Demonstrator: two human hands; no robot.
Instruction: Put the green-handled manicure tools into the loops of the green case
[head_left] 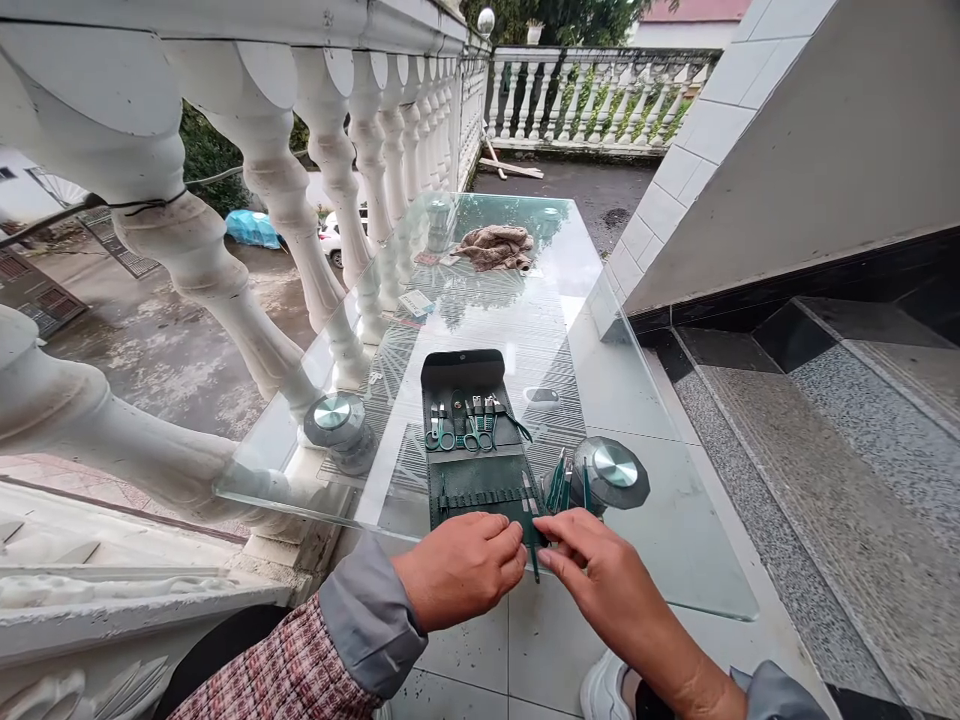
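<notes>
A dark green manicure case (480, 475) lies unfolded on the glass table. Its upper part holds small scissors (478, 432), nail clippers (477, 408) and other metal tools; a row of elastic loops crosses the lower part. My left hand (466, 565) is closed over the case's near edge, its fingertips hidden. My right hand (596, 560) is closed at the case's right edge, thumb and forefinger around a thin green-handled manicure tool (535, 562). Just beyond the right hand, several more green-handled tools (559, 482) lie together beside a round metal-topped table support.
The glass table (675, 560) has round metal-capped supports (615, 465) at left and right. A crumpled brown cloth (495, 247) and a small card (415, 303) lie farther back. White balusters (300, 220) line the left; stone steps (810, 440) rise at the right.
</notes>
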